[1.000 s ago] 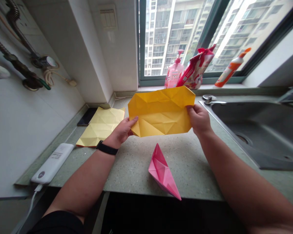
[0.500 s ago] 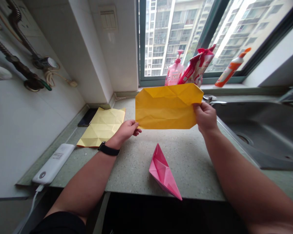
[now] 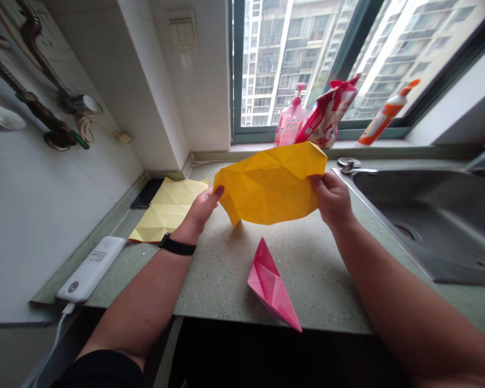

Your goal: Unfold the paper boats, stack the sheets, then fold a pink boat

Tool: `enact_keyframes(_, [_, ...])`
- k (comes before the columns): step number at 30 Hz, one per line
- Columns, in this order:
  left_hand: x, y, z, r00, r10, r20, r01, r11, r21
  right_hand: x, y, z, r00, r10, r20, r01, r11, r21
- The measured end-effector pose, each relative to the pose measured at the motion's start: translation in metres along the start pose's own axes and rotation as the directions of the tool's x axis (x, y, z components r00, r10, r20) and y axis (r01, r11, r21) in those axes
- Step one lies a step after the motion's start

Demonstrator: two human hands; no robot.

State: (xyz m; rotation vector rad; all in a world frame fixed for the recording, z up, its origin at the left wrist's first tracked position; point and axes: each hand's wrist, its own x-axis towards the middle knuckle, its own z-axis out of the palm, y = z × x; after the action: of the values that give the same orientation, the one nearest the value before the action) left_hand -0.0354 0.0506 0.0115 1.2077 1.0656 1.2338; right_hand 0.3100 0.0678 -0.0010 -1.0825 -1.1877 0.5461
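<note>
A creased yellow sheet of paper [image 3: 270, 186] is held up above the counter between my two hands. My left hand [image 3: 205, 206] pinches its left edge, and the lower left corner hangs down in a flap. On the opposite side, my right hand [image 3: 333, 199] grips the right edge, thumb in front. Below the sheet, a pink folded paper boat [image 3: 272, 285] lies near the counter's front edge, apart from both hands. A pale yellow creased sheet [image 3: 165, 207] rests behind my left wrist, partly over a dark phone [image 3: 145, 193].
A white power bank [image 3: 91, 269] with a cable lies on the counter [image 3: 222, 280] at left. To the right is a metal sink [image 3: 420, 199]. A pink pump bottle [image 3: 290, 124], a red bag [image 3: 327, 116] and an orange-white bottle [image 3: 388, 116] stand on the windowsill.
The yellow sheet has gone from nearly flat to bowed and tilted. My left hand has moved up and left along its edge; my right hand has shifted slightly left.
</note>
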Motion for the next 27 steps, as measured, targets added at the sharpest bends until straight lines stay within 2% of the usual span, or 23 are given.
enact_keyframes(5, [0.0, 0.002, 0.003, 0.995, 0.037, -0.09, -0.059, 0.965, -0.254, -0.008, -0.004, 0.006, 0.998, 0.032, 0.059, -0.032, 0.999, 0.0])
enact_keyframes(8, [0.001, 0.006, 0.004, 0.982, 0.064, -0.179, -0.121, 0.937, -0.329, -0.01, -0.006, 0.008, 0.995, 0.041, 0.095, -0.039, 0.999, -0.015])
enact_keyframes(11, [0.003, 0.007, 0.001, 0.961, 0.082, -0.264, -0.167, 0.934, -0.316, -0.011, -0.006, 0.009, 0.988, 0.078, 0.135, -0.078, 0.997, -0.003])
enact_keyframes(13, [0.006, 0.004, -0.001, 0.953, 0.063, -0.297, -0.155, 0.942, -0.298, -0.012, -0.006, 0.01, 0.978, 0.129, 0.164, -0.133, 0.991, 0.013])
enact_keyframes(18, [0.01, -0.004, -0.005, 0.942, -0.057, -0.331, -0.039, 0.96, -0.276, -0.013, -0.002, 0.013, 0.932, 0.263, 0.248, -0.287, 0.956, 0.065])
enact_keyframes(23, [0.014, -0.01, -0.005, 0.946, -0.081, -0.315, -0.009, 0.961, -0.275, -0.01, 0.006, 0.012, 0.91, 0.308, 0.278, -0.333, 0.942, 0.045])
enact_keyframes(25, [0.016, -0.008, -0.007, 0.931, -0.027, -0.365, -0.074, 0.963, -0.26, -0.008, 0.011, 0.01, 0.923, 0.303, 0.238, -0.318, 0.948, 0.026])
enact_keyframes(26, [0.015, -0.005, -0.009, 0.903, 0.034, -0.428, -0.144, 0.963, -0.229, -0.007, 0.014, 0.008, 0.93, 0.299, 0.212, -0.309, 0.951, 0.013])
enact_keyframes(27, [0.013, -0.001, -0.011, 0.856, 0.118, -0.503, -0.233, 0.957, -0.17, -0.005, 0.016, 0.007, 0.936, 0.299, 0.186, -0.304, 0.953, 0.0])
